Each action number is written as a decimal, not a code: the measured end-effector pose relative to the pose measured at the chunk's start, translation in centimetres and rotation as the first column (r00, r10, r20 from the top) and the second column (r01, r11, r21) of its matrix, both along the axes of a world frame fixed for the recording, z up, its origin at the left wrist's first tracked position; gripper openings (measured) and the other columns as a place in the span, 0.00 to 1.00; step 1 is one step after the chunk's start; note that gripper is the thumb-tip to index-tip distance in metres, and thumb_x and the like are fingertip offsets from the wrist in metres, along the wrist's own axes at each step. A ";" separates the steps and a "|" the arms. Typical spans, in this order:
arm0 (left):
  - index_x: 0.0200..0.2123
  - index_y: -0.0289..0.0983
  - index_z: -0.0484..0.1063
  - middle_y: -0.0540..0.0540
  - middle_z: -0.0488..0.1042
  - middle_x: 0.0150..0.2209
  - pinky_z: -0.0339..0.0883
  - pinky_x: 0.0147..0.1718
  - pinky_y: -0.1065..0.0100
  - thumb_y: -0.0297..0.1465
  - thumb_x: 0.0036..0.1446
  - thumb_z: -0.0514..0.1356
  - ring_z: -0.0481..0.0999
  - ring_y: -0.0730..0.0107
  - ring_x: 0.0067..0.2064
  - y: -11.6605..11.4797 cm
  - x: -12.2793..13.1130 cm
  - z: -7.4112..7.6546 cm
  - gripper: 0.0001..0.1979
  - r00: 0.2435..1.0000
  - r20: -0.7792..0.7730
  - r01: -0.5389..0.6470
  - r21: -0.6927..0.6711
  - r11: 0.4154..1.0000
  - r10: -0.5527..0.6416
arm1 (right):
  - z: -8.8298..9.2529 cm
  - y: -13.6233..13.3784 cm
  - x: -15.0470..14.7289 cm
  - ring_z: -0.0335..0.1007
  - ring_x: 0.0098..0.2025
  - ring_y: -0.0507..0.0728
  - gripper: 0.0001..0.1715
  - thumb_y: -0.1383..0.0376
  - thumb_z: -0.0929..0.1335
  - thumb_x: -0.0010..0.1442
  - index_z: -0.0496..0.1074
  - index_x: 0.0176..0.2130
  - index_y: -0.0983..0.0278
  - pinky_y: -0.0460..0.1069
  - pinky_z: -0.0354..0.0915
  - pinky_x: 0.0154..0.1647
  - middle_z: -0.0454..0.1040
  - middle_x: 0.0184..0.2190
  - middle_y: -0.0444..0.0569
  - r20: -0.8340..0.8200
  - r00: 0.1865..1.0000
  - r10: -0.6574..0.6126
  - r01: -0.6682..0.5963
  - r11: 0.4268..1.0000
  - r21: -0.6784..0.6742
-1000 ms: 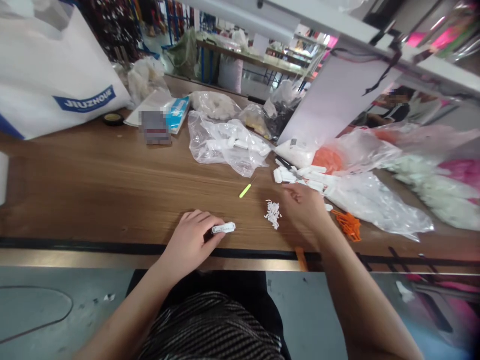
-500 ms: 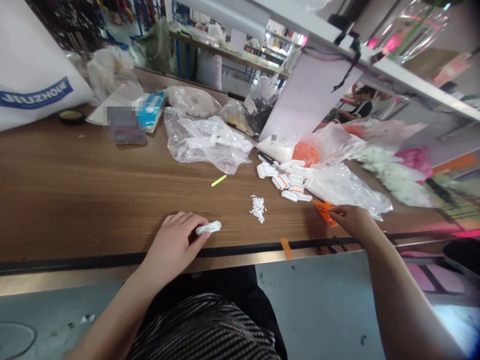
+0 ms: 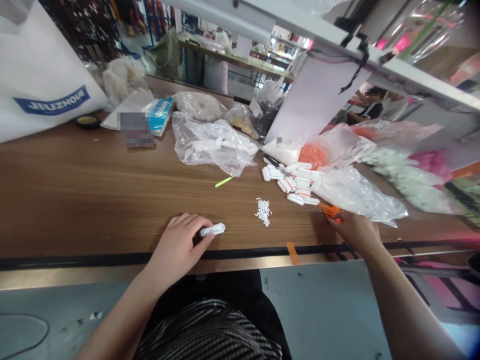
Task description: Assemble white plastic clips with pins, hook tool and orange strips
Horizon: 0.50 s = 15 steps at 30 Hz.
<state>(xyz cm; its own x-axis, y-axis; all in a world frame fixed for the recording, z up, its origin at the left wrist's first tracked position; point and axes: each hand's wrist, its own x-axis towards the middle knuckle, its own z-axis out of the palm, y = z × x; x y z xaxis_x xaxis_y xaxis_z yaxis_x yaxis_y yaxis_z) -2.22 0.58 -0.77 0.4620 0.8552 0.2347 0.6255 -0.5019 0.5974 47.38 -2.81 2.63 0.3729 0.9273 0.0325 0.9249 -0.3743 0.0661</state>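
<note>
My left hand (image 3: 186, 239) rests near the table's front edge, with thumb and fingers closed on a white plastic connector housing (image 3: 213, 230) that has a row of small holes along its face. To the right, my right hand (image 3: 358, 231) reaches down to a small pile of thin orange plastic strips (image 3: 330, 210). Its fingers are pinched together at the strips, and the fingertips are partly hidden. Between my hands lies a loose heap of tiny white pins (image 3: 263, 212). Behind it are several more white connector housings (image 3: 296, 185), some with orange strips fitted.
A yellow-green stick tool (image 3: 223, 182) lies behind the pins. Clear plastic bags (image 3: 213, 145) line the back, beside a blue packet (image 3: 161, 116) and black tape roll (image 3: 88, 121). Another clear bag (image 3: 360, 195) lies behind my right hand. A person (image 3: 369, 107) sits beyond the partition.
The camera view has shifted slightly, so the table appears farther right. My right hand has moved a little deeper over the orange strips. My left hand still holds the connector housing.
</note>
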 end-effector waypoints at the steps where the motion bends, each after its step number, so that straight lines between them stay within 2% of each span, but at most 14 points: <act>1: 0.41 0.42 0.73 0.48 0.78 0.40 0.62 0.45 0.56 0.36 0.68 0.58 0.74 0.59 0.42 0.0 0.0 0.1 0.06 1.000 -0.001 -0.001 -0.002 1.000 0.001 | 0.0 0.0 0.2 0.75 0.28 0.66 0.19 0.51 0.69 0.57 0.84 0.35 0.60 0.55 0.62 0.29 0.81 0.29 0.59 0.004 1.000 -0.010 0.010 1.000 -0.024; 4: 0.41 0.42 0.73 0.48 0.78 0.39 0.63 0.45 0.56 0.36 0.68 0.58 0.74 0.58 0.42 -0.1 0.1 0.3 0.06 1.000 -0.002 -0.007 -0.012 1.000 0.007 | 0.3 0.0 0.4 0.74 0.29 0.64 0.19 0.50 0.70 0.59 0.84 0.36 0.61 0.54 0.58 0.27 0.82 0.32 0.60 -0.001 0.999 -0.032 0.032 0.998 -0.048; 6: 0.41 0.41 0.73 0.48 0.78 0.39 0.63 0.45 0.56 0.36 0.68 0.58 0.74 0.58 0.42 -0.1 0.2 0.4 0.06 1.000 -0.001 -0.010 -0.020 1.000 0.010 | 0.7 -0.2 -0.1 0.73 0.27 0.62 0.20 0.48 0.71 0.56 0.83 0.34 0.61 0.53 0.59 0.27 0.80 0.29 0.56 -0.096 0.995 -0.004 0.006 1.000 0.022; 8: 0.41 0.42 0.73 0.48 0.78 0.40 0.63 0.45 0.56 0.36 0.68 0.58 0.74 0.58 0.42 -0.2 0.1 0.4 0.06 1.000 0.006 -0.016 -0.025 1.000 0.016 | 1.2 -0.5 -1.5 0.72 0.27 0.60 0.22 0.45 0.72 0.54 0.82 0.33 0.60 0.52 0.62 0.28 0.78 0.26 0.51 -0.262 0.963 0.053 -0.037 0.997 0.066; 9: 0.41 0.42 0.73 0.48 0.78 0.40 0.63 0.45 0.56 0.36 0.67 0.58 0.74 0.57 0.42 -0.2 0.1 0.4 0.06 1.000 0.009 -0.017 -0.028 0.999 0.017 | 1.4 -0.6 -2.5 0.72 0.27 0.59 0.23 0.44 0.72 0.54 0.82 0.34 0.60 0.51 0.63 0.28 0.78 0.26 0.50 -0.365 0.927 0.090 -0.069 0.995 0.070; 11: 0.41 0.42 0.73 0.49 0.78 0.40 0.62 0.46 0.56 0.35 0.67 0.59 0.74 0.57 0.43 -0.2 0.0 0.2 0.05 1.000 0.011 -0.018 -0.031 0.999 0.018 | 1.5 -0.8 -4.9 0.72 0.29 0.57 0.24 0.43 0.72 0.55 0.82 0.35 0.60 0.50 0.65 0.29 0.79 0.29 0.49 -0.575 0.807 0.134 -0.166 0.986 -0.004; 13: 0.41 0.42 0.73 0.49 0.78 0.40 0.62 0.46 0.55 0.36 0.68 0.58 0.74 0.57 0.43 -0.2 -0.1 0.1 0.06 1.000 0.007 -0.019 -0.030 0.999 0.019 | 1.4 -0.7 -7.1 0.71 0.28 0.54 0.24 0.43 0.71 0.56 0.81 0.34 0.60 0.47 0.65 0.27 0.79 0.29 0.48 -0.729 0.678 0.095 -0.255 0.960 -0.112; 15: 0.42 0.42 0.73 0.48 0.78 0.39 0.62 0.46 0.55 0.37 0.68 0.58 0.74 0.57 0.42 -0.2 -0.1 0.1 0.07 1.000 0.002 -0.020 -0.025 0.999 0.020 | 1.1 -0.2 -8.4 0.67 0.23 0.51 0.25 0.43 0.70 0.58 0.80 0.35 0.60 0.46 0.61 0.22 0.76 0.24 0.45 -0.800 0.600 0.032 -0.300 0.935 -0.188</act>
<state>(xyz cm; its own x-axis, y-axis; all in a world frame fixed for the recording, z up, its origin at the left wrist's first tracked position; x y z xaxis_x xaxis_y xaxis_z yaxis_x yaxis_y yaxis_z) -2.35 0.36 -0.71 0.4439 0.8700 0.2144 0.6338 -0.4740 0.6113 38.94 -3.03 3.75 -0.0308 0.8904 -0.4541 0.7161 -0.2973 -0.6315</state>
